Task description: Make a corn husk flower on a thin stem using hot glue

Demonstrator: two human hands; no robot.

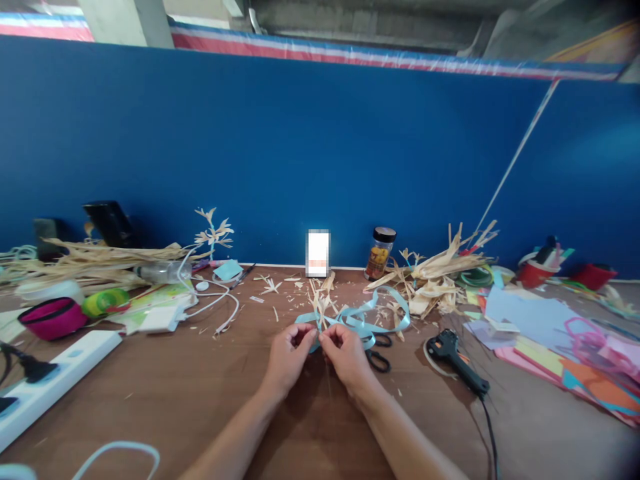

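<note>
Over the middle of the brown table, my left hand and my right hand nearly meet, each in a pinch. Between their fingertips is a light blue ribbon, whose loose length curls away to the right. A small bunch of pale dried husk strips rises just beyond the fingers, with ribbon at its lower part. Exactly how the ribbon wraps there is hidden by the fingers. Black-handled scissors lie beside my right hand, partly under the ribbon.
A glue gun lies to the right, near coloured paper sheets. Behind stand a black-lidded jar and a pixelated bright screen. Husk piles flank both sides. A power strip and white cables occupy the left.
</note>
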